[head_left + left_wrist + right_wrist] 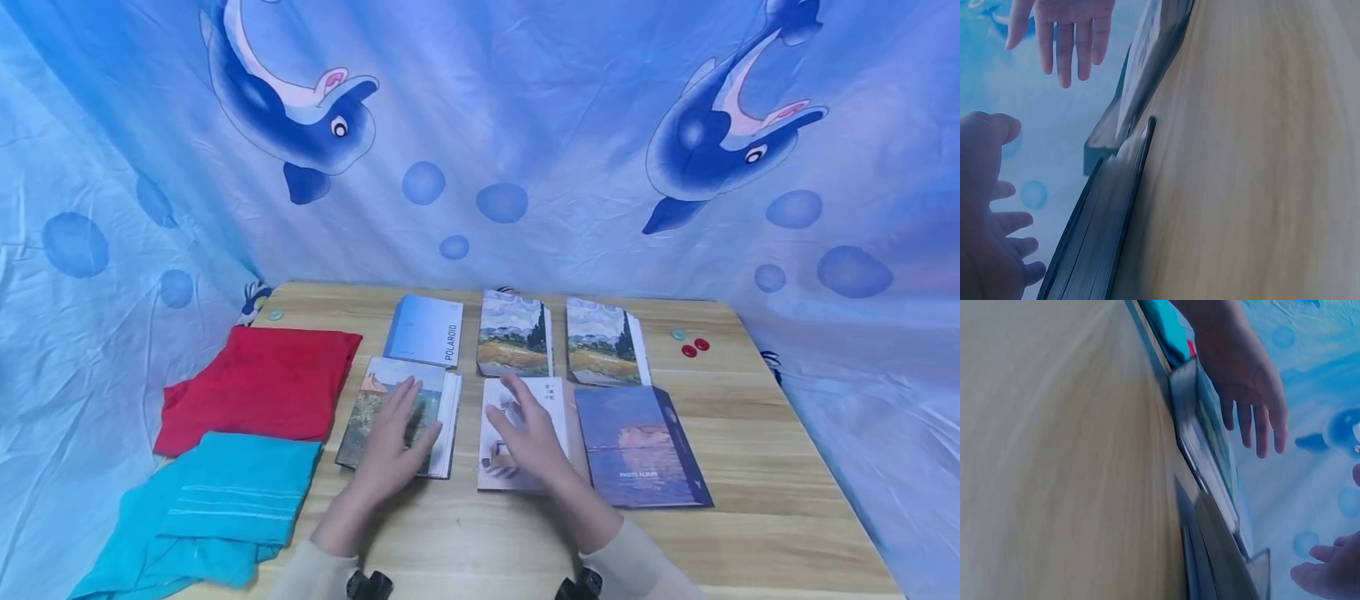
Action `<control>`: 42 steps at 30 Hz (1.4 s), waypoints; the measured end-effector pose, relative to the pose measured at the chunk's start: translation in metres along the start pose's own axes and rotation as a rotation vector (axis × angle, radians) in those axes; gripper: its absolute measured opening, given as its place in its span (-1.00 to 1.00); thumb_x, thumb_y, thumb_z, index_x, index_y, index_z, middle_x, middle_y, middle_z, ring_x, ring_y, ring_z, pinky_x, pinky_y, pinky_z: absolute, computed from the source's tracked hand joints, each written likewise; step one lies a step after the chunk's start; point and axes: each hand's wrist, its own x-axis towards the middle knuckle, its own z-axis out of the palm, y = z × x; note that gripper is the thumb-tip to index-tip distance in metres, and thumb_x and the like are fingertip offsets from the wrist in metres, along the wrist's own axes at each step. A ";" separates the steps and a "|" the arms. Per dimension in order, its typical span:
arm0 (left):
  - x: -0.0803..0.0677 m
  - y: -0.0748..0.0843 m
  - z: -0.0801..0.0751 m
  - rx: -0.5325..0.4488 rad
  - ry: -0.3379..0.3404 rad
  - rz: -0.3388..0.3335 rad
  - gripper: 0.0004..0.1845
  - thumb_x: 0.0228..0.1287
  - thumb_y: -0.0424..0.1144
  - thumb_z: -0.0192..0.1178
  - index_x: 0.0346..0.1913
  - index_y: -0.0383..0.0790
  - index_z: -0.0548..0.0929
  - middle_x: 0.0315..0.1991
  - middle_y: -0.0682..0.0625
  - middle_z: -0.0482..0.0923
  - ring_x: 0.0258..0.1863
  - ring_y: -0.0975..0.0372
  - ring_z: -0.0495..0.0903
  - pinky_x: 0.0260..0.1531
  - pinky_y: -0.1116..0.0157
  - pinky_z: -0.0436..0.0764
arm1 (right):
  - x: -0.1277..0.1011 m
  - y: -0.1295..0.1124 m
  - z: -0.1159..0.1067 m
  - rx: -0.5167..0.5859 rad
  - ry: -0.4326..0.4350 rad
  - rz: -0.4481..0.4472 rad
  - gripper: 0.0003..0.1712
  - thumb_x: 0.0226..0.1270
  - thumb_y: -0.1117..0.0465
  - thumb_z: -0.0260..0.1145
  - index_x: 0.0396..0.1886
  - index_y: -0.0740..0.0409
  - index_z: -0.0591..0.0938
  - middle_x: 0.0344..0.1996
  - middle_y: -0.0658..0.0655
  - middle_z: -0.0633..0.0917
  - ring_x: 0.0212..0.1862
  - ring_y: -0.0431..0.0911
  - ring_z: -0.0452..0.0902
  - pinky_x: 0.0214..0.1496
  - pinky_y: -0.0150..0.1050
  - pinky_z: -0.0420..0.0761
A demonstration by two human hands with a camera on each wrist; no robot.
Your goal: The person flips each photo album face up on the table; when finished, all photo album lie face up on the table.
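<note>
Hovering with spread fingers holding nothing, the left hand [392, 440] and right hand [534, 440] are hanging above the green album [366, 417] and white album [501, 458], lower centre, probably weighty, stiff and slick, best gripped by opposite edges.

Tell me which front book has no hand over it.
The rightmost: the purple PHOTO ALBUM; left hand is over the left book, right hand over the middle book.
</note>
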 end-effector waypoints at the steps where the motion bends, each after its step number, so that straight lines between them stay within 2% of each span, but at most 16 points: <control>1: 0.001 0.001 0.003 -0.004 -0.008 0.010 -0.22 0.42 0.02 0.24 0.55 -0.25 0.24 0.58 -0.20 0.10 0.55 -0.12 0.04 0.44 -0.25 0.10 | 0.000 0.001 -0.004 -0.020 0.009 -0.003 -0.25 0.52 0.05 0.27 0.55 0.22 0.25 0.49 0.25 0.34 0.49 0.19 0.23 0.49 0.10 0.27; 6: 0.007 0.010 0.016 -0.039 -0.053 0.068 -0.24 0.41 0.02 0.25 0.53 -0.26 0.29 0.56 -0.20 0.15 0.53 -0.09 0.12 0.44 -0.18 0.16 | -0.002 0.005 -0.022 -0.123 0.064 -0.021 -0.26 0.49 0.01 0.29 0.53 0.16 0.31 0.47 0.21 0.38 0.44 0.22 0.31 0.44 0.13 0.34; 10: 0.012 0.019 0.026 -0.057 -0.080 0.112 -0.25 0.40 -0.01 0.25 0.52 -0.27 0.30 0.55 -0.23 0.17 0.53 -0.09 0.14 0.45 -0.16 0.15 | -0.003 0.012 -0.036 -0.130 0.102 -0.012 -0.27 0.48 0.06 0.29 0.53 0.18 0.31 0.48 0.27 0.35 0.44 0.28 0.28 0.45 0.16 0.30; 17: 0.015 0.032 0.048 -0.039 -0.127 0.179 -0.22 0.41 0.06 0.20 0.54 -0.27 0.28 0.58 -0.17 0.11 0.54 -0.09 0.10 0.47 -0.16 0.10 | -0.006 0.029 -0.056 -0.161 0.156 0.121 -0.21 0.50 0.02 0.27 0.60 0.06 0.19 0.57 0.24 0.17 0.55 0.22 0.07 0.55 0.17 0.07; 20: 0.015 0.037 0.058 -0.061 -0.167 0.181 -0.24 0.41 0.07 0.18 0.52 -0.26 0.30 0.57 -0.22 0.10 0.55 -0.12 0.07 0.46 -0.19 0.08 | -0.007 0.036 -0.061 -0.199 0.189 0.162 -0.19 0.50 -0.01 0.26 0.60 0.08 0.17 0.59 0.23 0.11 0.58 0.19 -0.01 0.58 0.17 -0.02; 22: 0.014 0.041 0.064 -0.078 -0.198 0.161 -0.24 0.42 0.11 0.15 0.52 -0.24 0.30 0.58 -0.22 0.08 0.55 -0.14 0.03 0.46 -0.22 0.06 | -0.008 0.041 -0.062 -0.209 0.204 0.177 -0.19 0.50 0.00 0.25 0.60 0.12 0.17 0.59 0.25 0.13 0.57 0.19 0.00 0.58 0.15 -0.03; 26: 0.012 0.049 0.076 -0.106 -0.270 0.116 -0.23 0.44 0.19 0.09 0.54 -0.17 0.29 0.60 -0.17 0.05 0.58 -0.09 -0.05 0.49 -0.19 -0.01 | -0.008 0.048 -0.059 -0.136 0.183 0.226 -0.22 0.53 0.05 0.21 0.60 0.14 0.17 0.56 0.26 0.19 0.57 0.15 0.04 0.59 0.07 0.01; 28: 0.011 0.052 0.082 -0.095 -0.307 0.103 -0.19 0.42 0.25 0.09 0.56 -0.15 0.27 0.61 -0.16 0.01 0.60 -0.07 -0.12 0.50 -0.17 -0.08 | -0.009 0.050 -0.056 -0.073 0.165 0.245 -0.25 0.55 0.07 0.19 0.60 0.12 0.17 0.56 0.23 0.21 0.57 0.11 0.06 0.59 0.04 0.02; 31: 0.008 0.055 0.089 -0.026 -0.349 0.104 -0.05 0.29 0.38 0.15 0.57 -0.13 0.23 0.62 -0.16 -0.06 0.60 -0.08 -0.19 0.50 -0.21 -0.21 | -0.009 0.052 -0.051 0.002 0.157 0.240 -0.27 0.56 0.11 0.17 0.60 0.08 0.17 0.57 0.18 0.21 0.58 0.08 0.04 0.60 0.03 -0.01; 34: 0.006 0.057 0.094 0.041 -0.371 0.129 0.17 0.02 0.48 0.32 0.58 -0.14 0.21 0.63 -0.20 -0.14 0.60 -0.10 -0.25 0.47 -0.27 -0.32 | -0.009 0.051 -0.047 0.040 0.173 0.227 -0.30 0.56 0.12 0.16 0.60 0.07 0.18 0.56 0.16 0.22 0.57 0.08 0.04 0.60 0.05 -0.02; 37: 0.004 0.056 0.095 0.105 -0.399 0.153 0.35 -0.23 0.50 0.45 0.60 -0.15 0.16 0.63 -0.21 -0.22 0.60 -0.07 -0.33 0.47 -0.23 -0.37 | -0.010 0.050 -0.045 0.046 0.201 0.231 -0.31 0.57 0.11 0.16 0.59 0.07 0.21 0.56 0.16 0.23 0.57 0.10 0.06 0.59 0.07 0.00; 39: 0.003 0.056 0.095 0.138 -0.417 0.160 0.39 -0.26 0.48 0.48 0.60 -0.17 0.14 0.63 -0.22 -0.26 0.60 -0.04 -0.36 0.50 -0.15 -0.37 | -0.010 0.050 -0.045 0.056 0.216 0.246 -0.33 0.58 0.11 0.14 0.58 0.07 0.22 0.55 0.15 0.25 0.56 0.10 0.08 0.59 0.09 0.02; 42: 0.001 0.053 0.093 0.178 -0.419 0.173 0.31 -0.10 0.42 0.44 0.60 -0.25 0.12 0.62 -0.25 -0.27 0.60 -0.04 -0.36 0.53 -0.06 -0.32 | -0.010 0.050 -0.046 0.069 0.232 0.270 -0.35 0.59 0.10 0.12 0.57 0.13 0.24 0.54 0.20 0.26 0.55 0.14 0.10 0.58 0.10 0.04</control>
